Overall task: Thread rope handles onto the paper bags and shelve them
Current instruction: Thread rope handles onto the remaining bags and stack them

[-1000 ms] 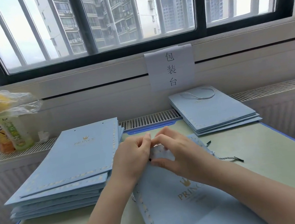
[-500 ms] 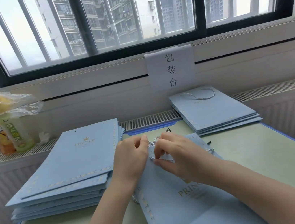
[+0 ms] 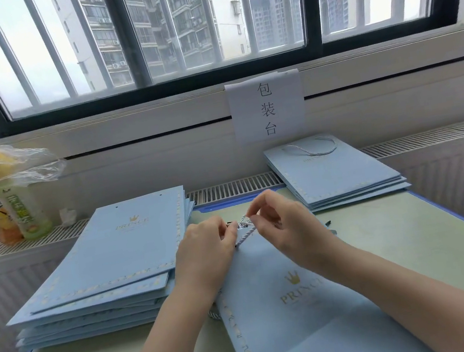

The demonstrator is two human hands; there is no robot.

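While the flat blue "PRINCE" paper bag (image 3: 288,311) lies on the pale green table (image 3: 414,254) directly in front of the person, both hands work at its far edge. The left hand (image 3: 206,254), resting on the bag's far left corner, pinches the twisted white rope handle (image 3: 245,227) between thumb and fingertips. The right hand (image 3: 285,228), just beside it and raised slightly above the bag, pinches the same rope from the other side, its index finger and thumb closed on a small loop. A short length of rope runs diagonally from that loop down to the bag's top edge; whether it passes through a hole there cannot be made out. Another bit of rope (image 3: 214,315) shows at the bag's left edge, beneath the left forearm.

Left of this bag, a tall stack of unthreaded bags (image 3: 103,268) sits at an angle, the two punched holes of the top one visible. Beyond the bag and to its right, a lower stack of finished bags (image 3: 338,178) rests partly on the radiator grille (image 3: 226,188), a rope loop (image 3: 313,149) lying on top. Behind that stack, a paper sign (image 3: 267,109) with three characters hangs from the window sill. Far left of the bag, two drink bottles (image 3: 12,212) stand on the grille under a crumpled clear plastic bag (image 3: 17,164).
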